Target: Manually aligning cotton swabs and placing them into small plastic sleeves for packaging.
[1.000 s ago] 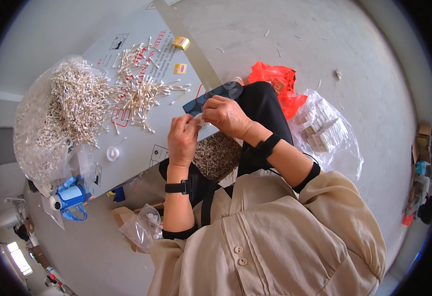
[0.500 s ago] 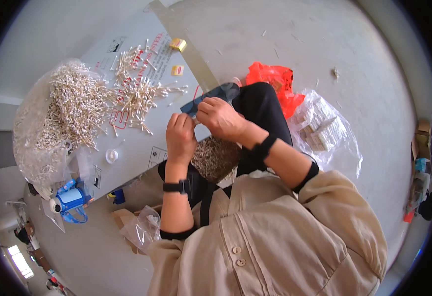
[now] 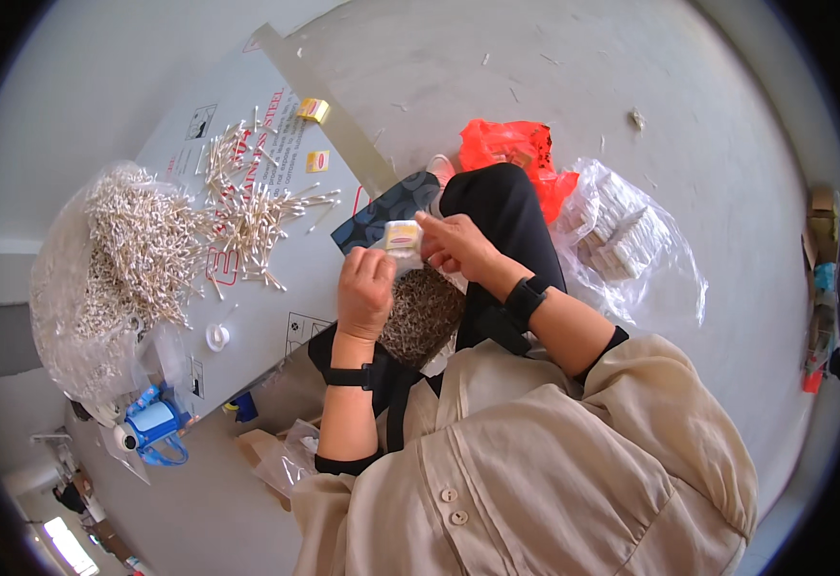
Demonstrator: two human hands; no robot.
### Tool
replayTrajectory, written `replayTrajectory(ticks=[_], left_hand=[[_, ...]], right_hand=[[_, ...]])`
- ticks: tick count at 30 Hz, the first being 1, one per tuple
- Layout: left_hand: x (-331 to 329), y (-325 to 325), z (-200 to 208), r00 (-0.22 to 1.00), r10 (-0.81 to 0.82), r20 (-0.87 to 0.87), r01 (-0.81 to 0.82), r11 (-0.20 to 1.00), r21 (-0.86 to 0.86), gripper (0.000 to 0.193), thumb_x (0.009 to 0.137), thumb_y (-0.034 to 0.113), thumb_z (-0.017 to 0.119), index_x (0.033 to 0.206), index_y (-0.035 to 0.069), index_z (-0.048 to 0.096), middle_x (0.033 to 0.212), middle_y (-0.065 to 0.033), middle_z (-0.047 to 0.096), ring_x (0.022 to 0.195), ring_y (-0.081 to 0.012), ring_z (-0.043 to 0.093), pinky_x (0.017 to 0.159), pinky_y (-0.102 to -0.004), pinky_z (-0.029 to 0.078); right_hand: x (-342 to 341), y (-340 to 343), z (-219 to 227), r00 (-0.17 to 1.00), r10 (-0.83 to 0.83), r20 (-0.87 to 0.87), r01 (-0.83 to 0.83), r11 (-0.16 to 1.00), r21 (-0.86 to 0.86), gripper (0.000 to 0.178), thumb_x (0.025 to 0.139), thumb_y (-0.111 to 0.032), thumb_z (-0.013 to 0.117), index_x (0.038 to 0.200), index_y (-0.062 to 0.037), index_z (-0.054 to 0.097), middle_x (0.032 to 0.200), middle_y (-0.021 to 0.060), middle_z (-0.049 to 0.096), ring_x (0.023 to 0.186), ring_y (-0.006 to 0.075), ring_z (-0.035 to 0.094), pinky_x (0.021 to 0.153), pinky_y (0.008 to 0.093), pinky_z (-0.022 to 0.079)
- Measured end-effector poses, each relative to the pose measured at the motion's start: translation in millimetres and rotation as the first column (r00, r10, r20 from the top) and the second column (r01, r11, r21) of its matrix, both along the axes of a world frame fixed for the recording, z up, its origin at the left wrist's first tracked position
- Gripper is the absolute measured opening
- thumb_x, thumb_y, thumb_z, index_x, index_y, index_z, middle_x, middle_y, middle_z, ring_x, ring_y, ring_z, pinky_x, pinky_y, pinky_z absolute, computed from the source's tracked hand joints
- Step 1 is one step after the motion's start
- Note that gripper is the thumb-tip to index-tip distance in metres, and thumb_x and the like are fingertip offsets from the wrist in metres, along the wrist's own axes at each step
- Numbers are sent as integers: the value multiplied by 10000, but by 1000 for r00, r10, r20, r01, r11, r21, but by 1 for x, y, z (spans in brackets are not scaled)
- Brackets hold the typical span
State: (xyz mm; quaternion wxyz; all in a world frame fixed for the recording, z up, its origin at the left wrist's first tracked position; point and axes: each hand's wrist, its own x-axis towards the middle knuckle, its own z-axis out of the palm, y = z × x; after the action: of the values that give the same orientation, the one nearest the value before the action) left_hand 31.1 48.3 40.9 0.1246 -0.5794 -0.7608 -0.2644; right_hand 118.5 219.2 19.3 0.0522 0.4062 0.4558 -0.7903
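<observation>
Between my hands is a small white packet with a yellow label (image 3: 402, 235), wrapped in clear plastic. My left hand (image 3: 366, 293) pinches its lower left corner, fingers closed. My right hand (image 3: 458, 248) grips its right edge, with a fingertip at the upper corner and the other fingers curled below. Under the hands, a container full of cotton swabs (image 3: 422, 312) sits at my lap, partly covered by my arms. Loose cotton swabs (image 3: 259, 216) lie scattered on the table to the left, beside a big clear bag of cotton swabs (image 3: 142, 240).
Two small yellow boxes (image 3: 313, 109) (image 3: 317, 161) stand near the table's far edge (image 3: 329, 115). A small white round item (image 3: 217, 336) and a blue bottle (image 3: 154, 422) are at the near left. Right of my knee lie a red bag (image 3: 511, 149) and a clear bag of white packs (image 3: 626, 240).
My hands have moved apart and the right one has turned, so the labelled packet between them now shows. The whole view has shifted slightly.
</observation>
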Motion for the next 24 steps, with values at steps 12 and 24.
replayTrajectory(ticks=[12,24], left_hand=[[-34,64,-30,991,-64,-115,52,993,-104,79,724,73,615,781,89,564,797,-53,487,810,-233,523,706,-338,492],[-42,67,-44,997,-26,-66,18,994,-106,134,709,-3,643,823,54,604,807,-65,535,783,-253,542,687,-348,496]], right_hand=[[-12,7,-24,883,-469,16,462,863,-203,125,814,-87,753,876,-42,654,630,-32,524,455,29,394,373,207,247],[-20,12,-44,835,-550,-6,532,811,-245,160,831,-112,734,905,-47,608,668,-20,534,470,26,388,371,189,247]])
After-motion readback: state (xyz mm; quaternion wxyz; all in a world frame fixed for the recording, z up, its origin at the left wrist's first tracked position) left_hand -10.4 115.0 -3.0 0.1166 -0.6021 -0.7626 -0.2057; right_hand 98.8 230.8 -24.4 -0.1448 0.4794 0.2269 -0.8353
